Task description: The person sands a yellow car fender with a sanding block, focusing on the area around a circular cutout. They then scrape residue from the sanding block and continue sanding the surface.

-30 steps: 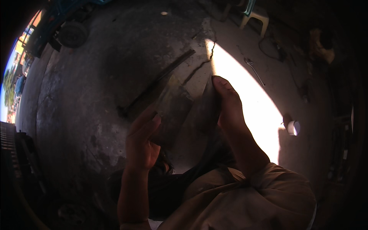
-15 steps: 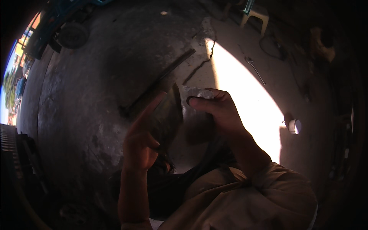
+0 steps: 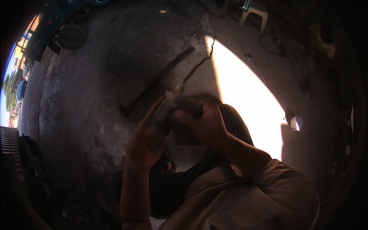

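Observation:
My left hand [image 3: 143,147] is closed around a dark flat piece [image 3: 162,119], held up on edge above the floor between my knees. My right hand [image 3: 207,124] is bent over a thin greyish crumpled sheet [image 3: 171,100], its thumb on the near side. It presses the sheet against the upper part of the flat piece, so the hands almost meet. Whether the sheet is cloth or abrasive paper I cannot tell. Deep shade and my fingers hide most of the flat piece.
A long dark bar [image 3: 165,76] lies on the concrete floor beyond my hands. To the right, a wrench-like metal tool [image 3: 256,68] and a white roll-shaped object [image 3: 296,123] lie near a bright sunlit patch. A pale plastic stool [image 3: 256,14] and a vehicle wheel [image 3: 72,36] stand farther off.
My right hand has moved left and brought the greyish sheet onto the flat piece. The left hand has stayed nearly in place, with the piece now largely covered.

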Demonstrator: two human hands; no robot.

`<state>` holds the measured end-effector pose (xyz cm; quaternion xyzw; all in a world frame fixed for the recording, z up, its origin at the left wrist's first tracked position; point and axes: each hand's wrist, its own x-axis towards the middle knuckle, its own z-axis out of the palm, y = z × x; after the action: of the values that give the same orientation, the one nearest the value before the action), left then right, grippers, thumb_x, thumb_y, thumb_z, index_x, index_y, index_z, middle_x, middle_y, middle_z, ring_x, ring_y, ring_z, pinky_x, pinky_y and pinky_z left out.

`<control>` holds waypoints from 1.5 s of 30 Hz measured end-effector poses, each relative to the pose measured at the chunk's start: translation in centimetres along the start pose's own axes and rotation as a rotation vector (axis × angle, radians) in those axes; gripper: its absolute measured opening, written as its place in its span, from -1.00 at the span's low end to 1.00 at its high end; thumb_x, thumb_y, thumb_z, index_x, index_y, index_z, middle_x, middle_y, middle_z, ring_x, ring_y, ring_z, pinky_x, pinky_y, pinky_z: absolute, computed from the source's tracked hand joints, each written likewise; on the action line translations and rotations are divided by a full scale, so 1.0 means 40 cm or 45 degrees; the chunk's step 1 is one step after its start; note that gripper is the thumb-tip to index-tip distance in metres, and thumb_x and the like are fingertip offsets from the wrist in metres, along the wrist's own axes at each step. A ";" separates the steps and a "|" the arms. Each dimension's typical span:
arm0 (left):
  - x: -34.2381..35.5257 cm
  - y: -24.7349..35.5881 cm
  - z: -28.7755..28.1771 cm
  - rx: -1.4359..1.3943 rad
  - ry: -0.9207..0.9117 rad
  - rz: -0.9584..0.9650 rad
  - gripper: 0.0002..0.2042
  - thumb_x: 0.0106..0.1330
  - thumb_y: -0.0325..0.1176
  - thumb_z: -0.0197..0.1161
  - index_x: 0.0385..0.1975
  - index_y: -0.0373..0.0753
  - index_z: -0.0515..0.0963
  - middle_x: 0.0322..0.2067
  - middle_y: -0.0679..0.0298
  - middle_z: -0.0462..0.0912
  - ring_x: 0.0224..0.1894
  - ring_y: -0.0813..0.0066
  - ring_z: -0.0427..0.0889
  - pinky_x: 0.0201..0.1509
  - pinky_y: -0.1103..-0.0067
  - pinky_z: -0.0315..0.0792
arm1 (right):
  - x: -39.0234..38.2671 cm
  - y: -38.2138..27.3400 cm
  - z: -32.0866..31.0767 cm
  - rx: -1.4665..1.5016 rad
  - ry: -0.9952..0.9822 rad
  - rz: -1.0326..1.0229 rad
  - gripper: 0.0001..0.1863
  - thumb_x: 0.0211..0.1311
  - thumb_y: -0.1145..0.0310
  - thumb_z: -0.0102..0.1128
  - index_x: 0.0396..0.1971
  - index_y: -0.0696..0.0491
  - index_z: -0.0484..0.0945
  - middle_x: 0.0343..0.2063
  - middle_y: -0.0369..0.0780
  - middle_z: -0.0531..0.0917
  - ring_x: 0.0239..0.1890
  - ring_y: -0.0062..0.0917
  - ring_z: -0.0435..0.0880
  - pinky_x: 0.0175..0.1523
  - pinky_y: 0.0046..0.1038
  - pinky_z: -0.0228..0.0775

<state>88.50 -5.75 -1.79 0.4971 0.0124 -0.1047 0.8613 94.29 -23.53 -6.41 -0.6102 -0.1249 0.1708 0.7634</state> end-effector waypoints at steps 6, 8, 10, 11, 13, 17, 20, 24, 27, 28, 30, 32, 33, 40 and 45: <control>0.006 -0.016 -0.025 0.038 -0.129 0.025 -0.08 0.31 0.10 0.13 0.48 -0.47 0.01 0.39 -0.03 0.30 0.40 0.23 0.37 0.44 0.42 0.29 | -0.009 0.002 0.013 -0.057 0.042 -0.061 -0.68 0.35 0.35 0.34 0.01 0.19 0.60 -0.23 -0.27 0.77 -0.15 -0.70 0.67 -0.01 -0.52 0.55; 0.012 -0.021 -0.022 0.085 -0.138 0.049 -0.03 0.30 0.18 0.11 0.49 -0.49 -0.02 0.40 -0.05 0.29 0.40 0.23 0.36 0.45 0.40 0.27 | -0.009 -0.004 0.019 -0.190 0.049 -0.045 -0.68 0.35 0.35 0.33 0.01 0.20 0.60 -0.23 -0.27 0.76 -0.14 -0.70 0.67 -0.01 -0.52 0.55; 0.012 -0.021 -0.022 -0.026 -0.125 0.046 -0.02 0.27 0.13 0.20 0.50 -0.44 -0.03 0.40 -0.02 0.27 0.42 0.23 0.33 0.47 0.40 0.22 | -0.004 0.002 0.021 -0.053 0.012 -0.050 -0.68 0.33 0.33 0.37 0.00 0.15 0.60 -0.19 -0.29 0.75 -0.10 -0.66 0.67 0.03 -0.52 0.54; 0.006 -0.024 -0.025 -0.139 -0.110 0.030 -0.03 0.24 0.05 0.28 0.51 -0.40 -0.03 0.41 0.02 0.27 0.43 0.24 0.30 0.48 0.41 0.18 | -0.001 0.003 0.021 0.015 -0.007 -0.052 -0.67 0.31 0.32 0.39 0.00 0.13 0.61 -0.17 -0.30 0.74 -0.07 -0.65 0.68 0.05 -0.52 0.54; 0.002 -0.026 -0.020 -0.197 -0.059 0.012 -0.04 0.24 0.00 0.33 0.52 -0.37 -0.02 0.41 0.05 0.26 0.45 0.24 0.27 0.50 0.42 0.13 | 0.002 0.003 0.013 -0.056 0.010 -0.033 -0.66 0.32 0.35 0.36 0.02 0.15 0.60 -0.19 -0.24 0.76 -0.10 -0.65 0.68 0.03 -0.50 0.54; 0.007 -0.032 -0.005 0.007 0.001 0.013 -0.10 0.34 0.08 0.18 0.50 -0.43 0.00 0.42 0.04 0.26 0.46 0.24 0.26 0.51 0.41 0.11 | 0.018 0.017 0.002 -0.191 0.116 -0.109 -0.67 0.31 0.38 0.33 0.02 0.16 0.61 -0.19 -0.19 0.77 -0.10 -0.60 0.71 0.05 -0.46 0.55; 0.025 -0.027 -0.015 0.124 -0.140 0.099 -0.13 0.39 0.10 0.08 0.49 -0.46 0.03 0.41 0.03 0.28 0.45 0.24 0.27 0.50 0.40 0.11 | 0.002 0.028 0.031 -0.173 0.027 -0.263 -0.69 0.31 0.39 0.32 0.01 0.17 0.61 -0.18 -0.18 0.78 -0.10 -0.56 0.73 0.06 -0.43 0.56; 0.019 -0.030 -0.031 0.170 -0.090 0.075 -0.19 0.41 0.07 0.00 0.47 -0.48 0.07 0.38 0.01 0.32 0.43 0.23 0.30 0.49 0.40 0.14 | 0.019 0.000 0.002 -0.265 -0.072 -0.209 -0.64 0.31 0.38 0.33 0.07 0.15 0.60 -0.17 -0.19 0.77 -0.07 -0.55 0.72 0.08 -0.44 0.54; 0.020 -0.040 -0.042 0.152 -0.096 0.084 -0.23 0.45 0.03 -0.06 0.46 -0.48 0.09 0.37 0.00 0.34 0.42 0.24 0.33 0.48 0.40 0.18 | 0.033 -0.002 -0.003 -0.229 -0.080 -0.149 -0.64 0.32 0.38 0.34 0.07 0.14 0.59 -0.17 -0.28 0.75 -0.07 -0.66 0.68 0.06 -0.53 0.51; 0.024 -0.040 -0.044 0.118 -0.103 0.084 -0.25 0.46 0.02 -0.07 0.46 -0.48 0.09 0.36 0.00 0.35 0.41 0.24 0.34 0.47 0.40 0.19 | 0.006 -0.004 0.026 -0.303 -0.103 -0.162 -0.66 0.33 0.38 0.34 0.06 0.14 0.60 -0.18 -0.28 0.75 -0.08 -0.67 0.68 0.04 -0.54 0.51; 0.041 -0.032 -0.033 -0.038 -0.122 0.059 -0.27 0.49 0.00 -0.10 0.47 -0.48 0.08 0.35 0.00 0.37 0.40 0.24 0.36 0.46 0.40 0.20 | -0.006 0.000 0.039 -0.310 -0.138 -0.166 -0.67 0.33 0.37 0.34 0.04 0.13 0.60 -0.19 -0.29 0.75 -0.10 -0.69 0.68 0.01 -0.55 0.52; 0.017 -0.046 -0.050 0.124 -0.065 0.114 -0.30 0.50 -0.03 -0.10 0.46 -0.47 0.10 0.34 0.00 0.39 0.38 0.25 0.39 0.45 0.39 0.23 | 0.015 0.011 0.021 -0.176 -0.160 -0.149 -0.68 0.33 0.37 0.34 0.03 0.13 0.60 -0.21 -0.29 0.75 -0.13 -0.71 0.67 -0.01 -0.56 0.52; 0.010 -0.046 -0.059 0.233 -0.023 0.107 -0.30 0.51 -0.03 -0.09 0.46 -0.47 0.10 0.33 0.01 0.40 0.37 0.25 0.40 0.44 0.39 0.25 | 0.037 0.010 0.000 -0.086 -0.101 0.000 -0.68 0.32 0.34 0.36 0.01 0.13 0.62 -0.20 -0.30 0.75 -0.13 -0.71 0.68 -0.01 -0.55 0.53; 0.035 -0.019 -0.003 -0.331 -0.288 0.160 -0.29 0.52 -0.01 -0.07 0.45 -0.50 0.12 0.35 -0.02 0.40 0.38 0.26 0.40 0.43 0.38 0.26 | -0.023 -0.023 0.080 -0.368 -0.274 -0.410 -0.72 0.33 0.33 0.34 -0.02 0.11 0.64 -0.26 -0.21 0.75 -0.16 -0.68 0.69 -0.06 -0.48 0.56; 0.030 -0.030 -0.021 -0.043 -0.139 0.209 -0.20 0.46 0.09 -0.07 0.44 -0.52 0.11 0.35 -0.07 0.38 0.41 0.18 0.35 0.49 0.35 0.18 | 0.028 -0.036 0.045 -0.252 -0.129 -0.107 -0.78 0.35 0.35 0.32 -0.09 0.13 0.63 -0.34 -0.23 0.75 -0.25 -0.68 0.71 -0.12 -0.50 0.58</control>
<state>89.52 -5.82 -3.40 0.4754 -0.0733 -0.0605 0.8746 94.75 -21.76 -4.63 -0.6675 -0.2052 0.1562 0.6985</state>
